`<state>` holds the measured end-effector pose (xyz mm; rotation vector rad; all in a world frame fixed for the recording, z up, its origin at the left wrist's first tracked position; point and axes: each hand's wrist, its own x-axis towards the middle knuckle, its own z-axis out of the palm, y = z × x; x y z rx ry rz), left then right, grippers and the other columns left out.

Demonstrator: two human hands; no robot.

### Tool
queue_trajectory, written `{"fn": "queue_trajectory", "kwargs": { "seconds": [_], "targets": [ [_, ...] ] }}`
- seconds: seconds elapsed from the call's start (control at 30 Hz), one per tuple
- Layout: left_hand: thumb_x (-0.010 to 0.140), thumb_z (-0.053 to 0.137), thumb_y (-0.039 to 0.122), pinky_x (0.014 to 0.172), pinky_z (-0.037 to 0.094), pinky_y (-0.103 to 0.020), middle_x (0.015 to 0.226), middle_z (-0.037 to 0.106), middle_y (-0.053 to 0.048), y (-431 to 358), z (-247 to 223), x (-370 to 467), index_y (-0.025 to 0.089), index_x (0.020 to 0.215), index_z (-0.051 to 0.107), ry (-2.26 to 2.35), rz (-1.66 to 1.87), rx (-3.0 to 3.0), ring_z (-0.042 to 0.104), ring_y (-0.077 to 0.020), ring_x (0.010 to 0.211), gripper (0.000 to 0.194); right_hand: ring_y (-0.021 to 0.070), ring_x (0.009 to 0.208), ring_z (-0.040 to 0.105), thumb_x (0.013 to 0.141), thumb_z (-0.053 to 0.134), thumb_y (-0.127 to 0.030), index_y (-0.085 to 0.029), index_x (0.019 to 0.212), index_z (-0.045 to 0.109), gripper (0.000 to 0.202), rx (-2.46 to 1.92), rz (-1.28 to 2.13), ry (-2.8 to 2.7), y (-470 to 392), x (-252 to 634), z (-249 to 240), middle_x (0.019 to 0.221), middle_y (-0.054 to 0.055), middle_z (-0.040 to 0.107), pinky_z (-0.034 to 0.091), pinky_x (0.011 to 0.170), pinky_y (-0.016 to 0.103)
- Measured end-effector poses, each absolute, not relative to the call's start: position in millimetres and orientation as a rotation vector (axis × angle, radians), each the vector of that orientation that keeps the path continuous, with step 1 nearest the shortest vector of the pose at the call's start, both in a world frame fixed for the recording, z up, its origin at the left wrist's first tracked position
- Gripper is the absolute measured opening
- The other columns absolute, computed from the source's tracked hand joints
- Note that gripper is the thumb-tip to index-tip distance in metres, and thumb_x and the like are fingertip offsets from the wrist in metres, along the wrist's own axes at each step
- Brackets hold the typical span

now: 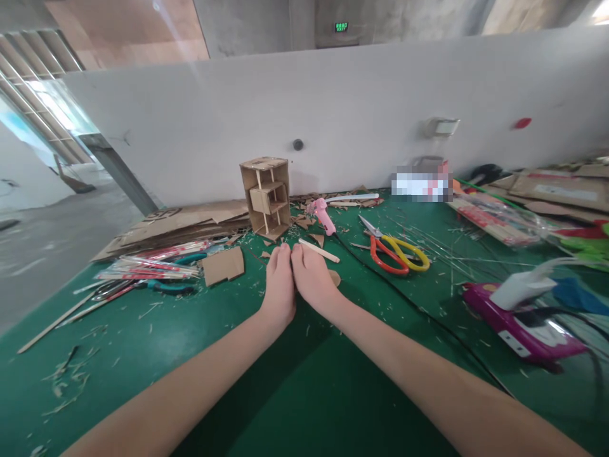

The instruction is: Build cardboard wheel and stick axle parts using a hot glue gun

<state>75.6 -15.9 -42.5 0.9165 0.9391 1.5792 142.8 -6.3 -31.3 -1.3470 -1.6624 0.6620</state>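
My left hand and my right hand are side by side above the green table, touching along their inner edges. Both have their fingers curled in, and whatever they may hold is hidden. A short wooden stick shows just beyond my right hand; I cannot tell whether the hand touches it. Partly behind the right wrist is a small rounded cardboard piece. Straight ahead stands a small cardboard shelf unit with stick posts. To its right lies a pink glue gun.
Scissors with orange and yellow handles lie right of the glue gun's black cable. A purple power strip sits at the right. On the left are bundled sticks, teal-handled pliers, a cardboard square and stacked cardboard.
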Motion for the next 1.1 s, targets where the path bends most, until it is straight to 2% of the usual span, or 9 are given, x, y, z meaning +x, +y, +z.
{"fn": "queue_trajectory", "kwargs": {
  "seconds": [0.17,0.53,0.87,1.0,1.1],
  "targets": [
    [0.082,0.054,0.029,0.06,0.041,-0.018,0.069,0.041,0.004,-18.0,-41.4,77.1,0.019,0.07,0.043,0.882,1.613,0.903,0.043,-0.0089,0.063,0.019,0.0181,0.069,0.057,0.094,0.027,-0.03,-0.021,0.073,0.046,0.031,-1.319,0.637,-1.618,-6.4,141.3,-34.6,0.073,0.005,0.06,0.04,0.064,0.03],
    [0.085,0.049,0.028,0.062,0.038,-0.02,0.07,0.039,0.004,-20.5,-43.1,77.7,0.02,0.071,0.041,0.887,1.623,0.962,0.04,-0.0101,0.065,0.018,0.0161,0.063,0.051,0.093,0.03,-0.028,-0.022,0.068,0.042,0.029,-1.261,0.605,-1.538,-6.2,136.6,-40.1,0.067,0.001,0.055,0.038,0.061,0.029],
    [0.084,0.049,0.029,0.071,0.045,-0.022,0.079,0.051,0.002,-16.6,-54.0,73.2,0.02,0.075,0.048,0.956,1.57,0.925,0.052,-0.0103,0.074,0.013,0.0166,0.065,0.054,0.092,0.032,-0.024,-0.022,0.069,0.045,0.027,-1.227,0.58,-1.63,-5.1,142.2,-47.3,0.07,0.004,0.058,0.042,0.065,0.029],
    [0.083,0.049,0.032,0.067,0.049,-0.026,0.081,0.058,0.0,-12.4,-51.2,73.1,0.021,0.084,0.052,0.901,1.458,0.856,0.057,-0.0126,0.072,0.011,0.0148,0.058,0.048,0.089,0.038,-0.028,-0.021,0.061,0.046,0.029,-1.263,0.626,-1.598,8.8,156.6,-45.3,0.06,0.001,0.052,0.037,0.057,0.026],
    [0.081,0.051,0.028,0.071,0.052,-0.029,0.103,0.061,-0.003,-10.1,-45.2,67.1,0.023,0.103,0.056,0.851,1.348,1.101,0.061,-0.0152,0.083,0.023,0.0125,0.05,0.042,0.086,0.039,-0.032,-0.021,0.06,0.044,0.029,-1.186,0.921,-1.344,18.4,165.7,-39.7,0.052,-0.003,0.043,0.033,0.048,0.024]
  ]
}}
